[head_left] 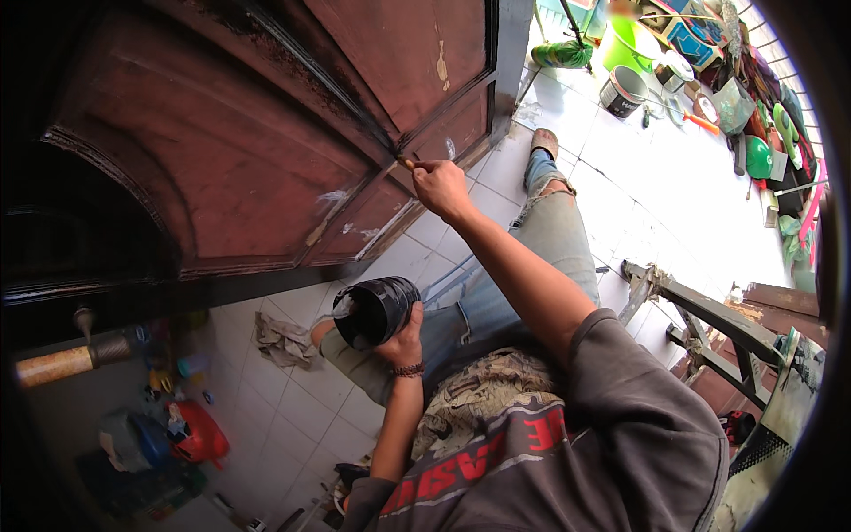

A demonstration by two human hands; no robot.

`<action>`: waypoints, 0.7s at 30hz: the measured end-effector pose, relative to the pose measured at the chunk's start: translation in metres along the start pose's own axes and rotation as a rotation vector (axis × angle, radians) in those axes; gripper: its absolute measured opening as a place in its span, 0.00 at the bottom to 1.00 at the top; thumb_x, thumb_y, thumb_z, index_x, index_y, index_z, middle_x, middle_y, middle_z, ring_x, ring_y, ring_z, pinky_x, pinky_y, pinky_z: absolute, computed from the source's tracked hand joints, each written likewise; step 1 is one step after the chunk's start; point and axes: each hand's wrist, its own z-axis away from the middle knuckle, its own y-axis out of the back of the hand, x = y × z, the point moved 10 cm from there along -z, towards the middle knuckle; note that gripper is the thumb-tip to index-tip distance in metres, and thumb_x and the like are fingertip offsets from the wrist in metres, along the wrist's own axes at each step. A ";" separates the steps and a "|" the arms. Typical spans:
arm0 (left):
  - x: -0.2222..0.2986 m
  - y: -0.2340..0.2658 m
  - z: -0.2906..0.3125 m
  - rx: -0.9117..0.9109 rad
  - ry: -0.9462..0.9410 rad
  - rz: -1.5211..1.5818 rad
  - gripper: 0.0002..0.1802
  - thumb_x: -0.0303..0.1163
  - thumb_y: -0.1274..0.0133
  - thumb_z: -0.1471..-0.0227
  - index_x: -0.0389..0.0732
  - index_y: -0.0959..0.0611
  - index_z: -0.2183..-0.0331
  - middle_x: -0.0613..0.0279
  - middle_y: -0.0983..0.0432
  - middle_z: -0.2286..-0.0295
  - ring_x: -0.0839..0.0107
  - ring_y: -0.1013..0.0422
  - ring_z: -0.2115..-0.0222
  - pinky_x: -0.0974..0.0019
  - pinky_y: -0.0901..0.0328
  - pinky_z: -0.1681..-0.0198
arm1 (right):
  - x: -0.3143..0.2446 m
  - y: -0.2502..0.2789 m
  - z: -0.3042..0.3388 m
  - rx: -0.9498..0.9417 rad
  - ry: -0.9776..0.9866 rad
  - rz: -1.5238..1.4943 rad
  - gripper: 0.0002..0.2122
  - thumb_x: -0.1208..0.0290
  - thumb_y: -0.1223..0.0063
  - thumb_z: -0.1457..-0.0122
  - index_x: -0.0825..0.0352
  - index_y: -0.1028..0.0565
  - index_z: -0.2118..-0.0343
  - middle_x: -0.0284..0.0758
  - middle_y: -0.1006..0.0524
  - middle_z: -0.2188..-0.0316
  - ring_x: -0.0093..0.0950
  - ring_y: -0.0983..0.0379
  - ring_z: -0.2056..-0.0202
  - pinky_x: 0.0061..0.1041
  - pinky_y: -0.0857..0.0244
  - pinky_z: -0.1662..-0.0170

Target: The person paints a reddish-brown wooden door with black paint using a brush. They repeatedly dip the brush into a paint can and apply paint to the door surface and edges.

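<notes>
A reddish-brown panelled door [239,168] with blackened mouldings fills the upper left. My right hand [443,189] pinches the short handle of a small paintbrush [406,163]; the brush's tip meets the dark moulding between panels. Pale filler-like patches mark several spots on the door. Lower down, in front of my thighs, my left hand [408,337] is wrapped round a black paint can [383,306]. The can is tilted, its mouth facing left, with a greyish smear inside the rim. How much paint it holds cannot be made out.
A crumpled rag [284,340] lies on the white tiled floor at left, beyond it a red container [197,433]. At the upper right stand a green bucket [629,44], a dark tub [623,91] and assorted clutter. A metal frame [696,297] stands on my right.
</notes>
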 end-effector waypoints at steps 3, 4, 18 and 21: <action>0.005 -0.003 0.000 -0.001 -0.005 -0.046 0.41 0.22 0.29 0.60 0.30 0.30 0.45 0.53 0.28 0.49 0.65 0.29 0.50 0.59 0.32 0.45 | -0.001 -0.014 -0.015 -0.051 0.064 0.104 0.17 0.63 0.53 0.42 0.64 0.17 0.57 0.46 0.20 0.76 0.38 0.22 0.74 0.36 0.28 0.65; 0.008 -0.002 0.000 0.012 -0.018 -0.070 0.41 0.22 0.29 0.60 0.30 0.30 0.45 0.53 0.28 0.49 0.65 0.29 0.50 0.59 0.32 0.45 | 0.007 -0.010 -0.018 -0.081 -0.010 0.090 0.17 0.63 0.53 0.42 0.64 0.17 0.57 0.45 0.21 0.77 0.37 0.22 0.75 0.35 0.28 0.66; 0.005 -0.003 0.001 0.004 -0.029 -0.030 0.41 0.22 0.29 0.61 0.29 0.30 0.45 0.52 0.29 0.48 0.65 0.29 0.50 0.59 0.32 0.45 | -0.009 0.059 -0.019 -0.216 -0.205 -0.062 0.13 0.63 0.45 0.43 0.69 0.18 0.71 0.30 0.30 0.85 0.18 0.40 0.86 0.21 0.48 0.85; 0.006 -0.006 0.002 -0.006 0.014 -0.024 0.42 0.22 0.29 0.61 0.30 0.31 0.45 0.52 0.30 0.48 0.65 0.30 0.50 0.59 0.33 0.44 | 0.050 0.039 -0.029 -0.320 -0.214 -0.442 0.12 0.63 0.42 0.40 0.66 0.19 0.59 0.31 0.25 0.77 0.17 0.37 0.82 0.18 0.47 0.83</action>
